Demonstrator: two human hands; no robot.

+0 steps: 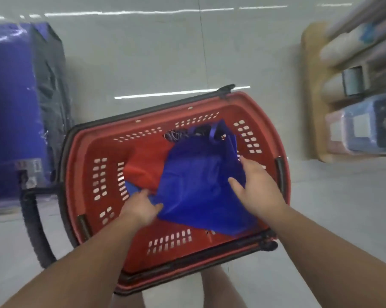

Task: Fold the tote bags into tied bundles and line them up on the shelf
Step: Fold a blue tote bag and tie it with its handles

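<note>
Blue bag sits in the basket, crumpled, filling the basket's right half and riding up near its far wall. Both hands are on it. Left hand is inside the basket at the near-left side and grips the bag's lower-left corner, fingers curled in under the cloth, thumb on the edge. Right hand comes in over the basket's right wall and holds the bag's right side, cloth caught between the spread thumb and the fingers. So the bag lies between the two hands, most of it bunched beyond them toward the basket's far wall. A strap of the bag loops up close to that far wall, with something dark beside it that is too blurred to name.

Red bag lies under the blue one, showing in the basket's left half. The basket rests on the floor, its black handle dropped down off its left end. Left of the basket stands a blue wrapped pack. Right of the basket and beyond it there's a shelf, its goods blurred.
</note>
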